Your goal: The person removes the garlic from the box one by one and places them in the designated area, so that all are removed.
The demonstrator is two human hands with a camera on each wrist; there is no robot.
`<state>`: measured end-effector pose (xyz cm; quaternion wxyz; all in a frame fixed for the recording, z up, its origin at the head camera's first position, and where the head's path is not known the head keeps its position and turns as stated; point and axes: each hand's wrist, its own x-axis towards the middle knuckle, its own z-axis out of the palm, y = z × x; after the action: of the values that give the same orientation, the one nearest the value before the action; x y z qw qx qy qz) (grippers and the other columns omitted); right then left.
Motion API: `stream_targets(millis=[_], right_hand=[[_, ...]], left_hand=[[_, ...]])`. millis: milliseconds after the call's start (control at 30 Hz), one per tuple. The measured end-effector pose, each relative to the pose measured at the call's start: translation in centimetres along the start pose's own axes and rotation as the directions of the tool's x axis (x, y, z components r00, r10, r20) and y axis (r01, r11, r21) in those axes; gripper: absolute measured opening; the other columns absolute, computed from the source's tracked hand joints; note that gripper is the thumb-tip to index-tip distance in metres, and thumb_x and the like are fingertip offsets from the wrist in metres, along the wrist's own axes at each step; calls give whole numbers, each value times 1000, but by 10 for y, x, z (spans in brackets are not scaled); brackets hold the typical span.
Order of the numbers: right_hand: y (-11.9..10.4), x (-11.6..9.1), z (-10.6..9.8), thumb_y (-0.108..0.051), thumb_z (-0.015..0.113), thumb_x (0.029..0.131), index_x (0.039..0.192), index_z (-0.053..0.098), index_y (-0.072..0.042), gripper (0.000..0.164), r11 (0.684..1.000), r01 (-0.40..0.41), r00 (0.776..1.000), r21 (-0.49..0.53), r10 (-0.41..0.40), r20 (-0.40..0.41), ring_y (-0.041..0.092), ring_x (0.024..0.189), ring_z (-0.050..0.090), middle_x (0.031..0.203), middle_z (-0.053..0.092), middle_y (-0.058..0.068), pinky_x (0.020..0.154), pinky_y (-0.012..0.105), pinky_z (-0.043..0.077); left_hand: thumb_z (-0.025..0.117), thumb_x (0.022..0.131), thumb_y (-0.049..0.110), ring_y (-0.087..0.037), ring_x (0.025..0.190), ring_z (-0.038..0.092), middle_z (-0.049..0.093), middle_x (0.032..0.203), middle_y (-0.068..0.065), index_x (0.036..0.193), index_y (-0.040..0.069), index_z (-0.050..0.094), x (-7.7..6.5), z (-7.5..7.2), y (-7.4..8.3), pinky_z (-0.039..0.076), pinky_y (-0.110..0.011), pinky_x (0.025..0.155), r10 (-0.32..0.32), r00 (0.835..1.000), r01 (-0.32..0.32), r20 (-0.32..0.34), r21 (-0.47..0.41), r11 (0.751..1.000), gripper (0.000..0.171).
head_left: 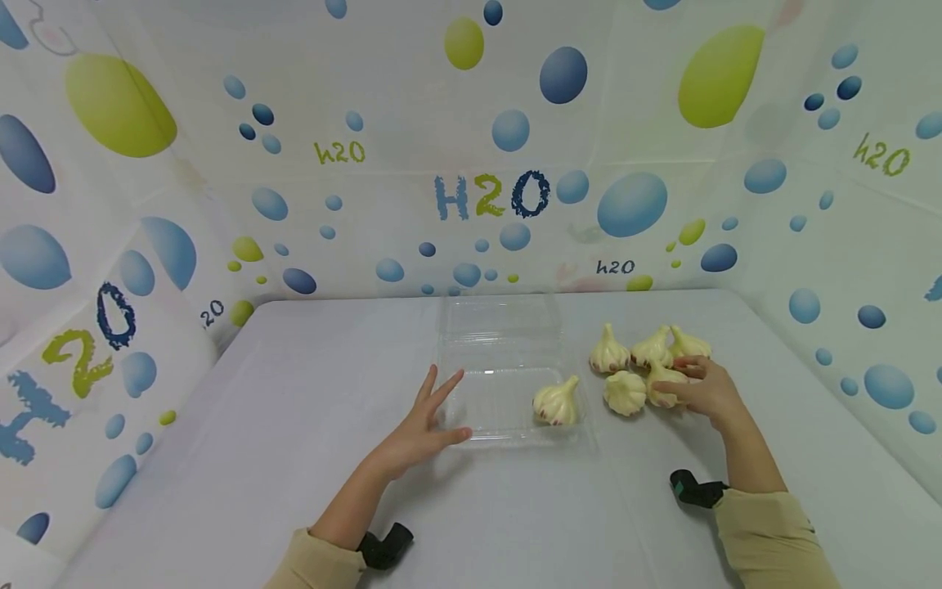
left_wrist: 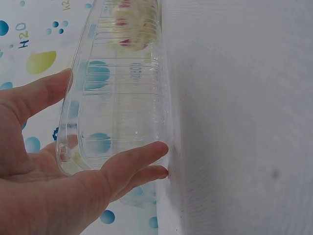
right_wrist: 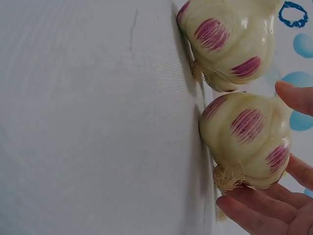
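A clear plastic clamshell box lies with its lid folded back. One garlic bulb sits at the right end of its base. My left hand is spread at the box's left end; in the left wrist view, thumb and fingers reach around that end. On the right, several garlic bulbs stand in a cluster. My right hand reaches to the cluster's nearest right bulb, its fingers beside and under it. The thumb looks apart from that bulb, near its top.
A white cloth covers the table. Behind and at the sides hangs a sheet printed with blue and green drops. Black wrist devices show at both cuffs. The right-hand bulbs stand close together near another bulb.
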<state>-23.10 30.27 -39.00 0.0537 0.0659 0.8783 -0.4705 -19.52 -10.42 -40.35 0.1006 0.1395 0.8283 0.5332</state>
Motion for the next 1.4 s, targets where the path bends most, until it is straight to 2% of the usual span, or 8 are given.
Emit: stream_targets(millis=[200, 267, 400, 533, 600, 733, 800, 1400], right_hand=[[-2, -2, -5, -32, 66, 83, 134, 30, 10, 75, 999, 37, 998, -13, -38, -50, 16, 77, 59, 133, 33, 35, 80, 40, 48], [-3, -3, -6, -33, 66, 83, 134, 30, 9, 75, 999, 40, 997, -10, -41, -62, 14, 73, 60, 134, 33, 34, 79, 36, 49], [-7, -6, -9, -35, 65, 84, 134, 30, 9, 76, 999, 42, 996, -1, -42, -78, 28, 92, 58, 135, 32, 33, 81, 36, 48], [-12, -11, -12, -37, 64, 84, 135, 30, 7, 76, 998, 59, 994, 3, -58, -96, 45, 114, 40, 137, 30, 33, 86, 47, 43], [-15, -13, -14, -36, 64, 84, 136, 30, 7, 75, 997, 76, 992, 7, -75, -104, 46, 115, 40, 137, 30, 33, 84, 43, 44], [-18, -14, -14, -35, 64, 85, 136, 30, 7, 74, 995, 95, 989, 11, -93, -115, 43, 108, 48, 136, 31, 33, 71, 21, 47], [-19, -14, -14, -36, 64, 84, 137, 29, 6, 76, 996, 86, 990, 3, -85, -116, 42, 107, 49, 136, 31, 33, 68, 18, 45], [-21, -13, -4, -28, 64, 86, 138, 26, 5, 73, 991, 119, 987, 62, -112, -113, 45, 120, 38, 136, 32, 32, 64, 16, 46]], left_hand=[[69, 81, 17, -41, 136, 2, -13, 152, -11, 146, 23, 26, 1, -1, -1, 22, -58, 102, 4, 1000, -4, 6, -2, 1000, 78], [69, 81, 17, -41, 136, 2, -13, 151, -11, 146, 22, 25, 1, -1, -1, 22, -58, 102, 6, 1000, -6, 6, -5, 1000, 78], [69, 81, 16, -41, 136, 2, -13, 151, -10, 146, 23, 25, 1, 0, 0, 21, -58, 102, 3, 1000, -3, 5, -8, 1000, 78], [69, 81, 16, -40, 136, 1, -13, 152, -10, 146, 24, 25, 1, 0, -1, 21, -58, 102, 0, 1000, 0, 3, -6, 1000, 78], [69, 82, 15, -41, 136, 1, -13, 152, -10, 146, 23, 26, 1, 0, -1, 21, -58, 102, 1, 1000, -1, 3, -5, 1000, 78], [69, 82, 14, -41, 136, 3, -13, 151, -10, 146, 23, 26, 0, 0, -1, 22, -58, 102, -1, 1000, 1, 0, -10, 1000, 78], [69, 81, 13, -40, 136, 3, -14, 151, -9, 146, 24, 26, 0, 0, -1, 21, -57, 102, -4, 1000, 4, -1, -17, 1000, 78], [69, 82, 17, -41, 136, 1, -13, 151, -10, 145, 24, 26, 0, 0, -2, 21, -58, 102, 7, 1000, -7, 5, -7, 1000, 77]])
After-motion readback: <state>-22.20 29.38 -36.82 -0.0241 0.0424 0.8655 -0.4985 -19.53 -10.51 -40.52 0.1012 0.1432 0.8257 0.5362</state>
